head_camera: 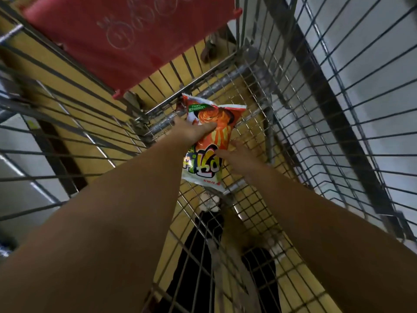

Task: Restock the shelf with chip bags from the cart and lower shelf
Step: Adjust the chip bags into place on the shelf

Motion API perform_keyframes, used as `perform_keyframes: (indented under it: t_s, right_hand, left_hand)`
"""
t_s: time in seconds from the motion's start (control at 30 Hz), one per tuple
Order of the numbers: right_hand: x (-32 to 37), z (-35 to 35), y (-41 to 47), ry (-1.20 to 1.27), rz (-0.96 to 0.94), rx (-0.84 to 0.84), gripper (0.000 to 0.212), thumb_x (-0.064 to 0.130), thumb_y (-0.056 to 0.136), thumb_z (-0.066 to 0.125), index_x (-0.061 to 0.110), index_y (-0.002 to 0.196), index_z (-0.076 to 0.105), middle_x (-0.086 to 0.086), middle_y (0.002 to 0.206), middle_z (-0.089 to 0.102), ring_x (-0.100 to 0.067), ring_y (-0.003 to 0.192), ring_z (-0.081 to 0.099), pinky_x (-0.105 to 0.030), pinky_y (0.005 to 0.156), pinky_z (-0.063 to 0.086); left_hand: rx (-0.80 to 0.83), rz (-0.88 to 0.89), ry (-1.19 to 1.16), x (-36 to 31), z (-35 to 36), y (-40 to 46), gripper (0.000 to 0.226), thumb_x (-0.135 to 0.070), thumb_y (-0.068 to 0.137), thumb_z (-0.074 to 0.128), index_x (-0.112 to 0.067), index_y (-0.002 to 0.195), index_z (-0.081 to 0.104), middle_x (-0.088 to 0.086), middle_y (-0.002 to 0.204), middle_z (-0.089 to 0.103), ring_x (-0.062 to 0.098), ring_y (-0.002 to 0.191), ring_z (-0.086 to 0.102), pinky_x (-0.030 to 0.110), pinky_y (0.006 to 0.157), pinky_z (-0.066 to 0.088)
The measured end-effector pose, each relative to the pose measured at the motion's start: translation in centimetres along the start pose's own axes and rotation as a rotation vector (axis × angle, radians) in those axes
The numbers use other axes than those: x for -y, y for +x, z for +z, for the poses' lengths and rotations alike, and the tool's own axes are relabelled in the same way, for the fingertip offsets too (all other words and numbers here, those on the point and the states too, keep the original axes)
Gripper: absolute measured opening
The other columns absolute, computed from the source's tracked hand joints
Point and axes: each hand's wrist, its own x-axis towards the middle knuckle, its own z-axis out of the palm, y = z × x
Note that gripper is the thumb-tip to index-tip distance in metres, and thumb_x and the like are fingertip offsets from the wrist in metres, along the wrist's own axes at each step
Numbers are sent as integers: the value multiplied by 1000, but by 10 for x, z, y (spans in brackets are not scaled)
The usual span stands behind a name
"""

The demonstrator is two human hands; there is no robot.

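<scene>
Both arms reach down into a wire cart (259, 123). The left hand (194, 129) grasps an orange and white chip bag (209, 141), its thumb pressed across the bag's face and the other fingers hidden behind it. The bag sits near the cart's floor, just beyond and between the two hands. The right hand (241, 157) lies loose with fingers spread, touching the bag's right edge without gripping. Large yellow and green letters fill the bag's lower half, seen upside down and partly covered, so the brand cannot be read; small green print near the top is too blurred. Above the left hand hangs a red flap (126, 35) with faint circular markings.
</scene>
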Motion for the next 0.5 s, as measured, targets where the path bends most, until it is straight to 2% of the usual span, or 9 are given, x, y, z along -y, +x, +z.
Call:
perform_keyframes:
  t_s: [0.07,0.17,0.23,0.27,0.33,0.43,0.5]
  right_hand:
    - [-3,1,5,24,-5,21,57,27,92,58,16,142,34,-7,138,47,-21,117,48,-30,87,39]
    - [-5,1,4,79,-7,51,54,29,93,56,19,142,35,-6,136,50,-16,107,50,-25,76,41]
    - [-4,-2,-1,118,0,62,53,30,93,55,20,141,36,-5,135,51,-15,103,50,-21,64,38]
    - [-2,-3,-4,126,-4,64,53,31,93,55,20,141,37,-5,135,51,-15,103,50,-20,62,37]
    - [1,-7,-15,121,-19,57,54,34,92,56,20,141,38,-4,134,51,-17,109,52,-24,69,41]
    - [8,-16,-35,54,-69,33,55,39,91,57,21,140,41,-6,136,52,-24,117,53,-35,90,42]
    - [14,-23,-53,5,-117,11,57,39,91,56,19,141,39,-7,137,50,-26,118,52,-40,96,41]
  left_hand:
    - [14,10,0,0,1,2,108,-42,67,83,-12,147,16,12,142,43,33,121,52,40,94,47]
    - [35,19,-21,-7,0,-1,123,-55,40,89,-12,140,31,9,131,54,31,109,61,50,91,51]
    - [27,22,-21,-6,1,3,128,-61,27,86,-11,135,40,8,124,59,29,102,64,49,86,54]
    - [22,13,-19,-9,1,-1,127,-63,25,85,-11,133,45,9,123,61,29,100,65,47,85,55]
    - [27,14,-55,-16,0,-16,110,-59,37,87,-9,129,51,10,119,64,29,96,67,45,83,56]
    - [25,26,-126,-25,-2,-41,80,-44,62,85,-9,126,54,10,118,64,28,96,67,37,75,55]
    - [-1,52,-160,-29,-6,-61,77,-45,63,84,-9,125,54,8,117,64,28,96,66,36,75,53]
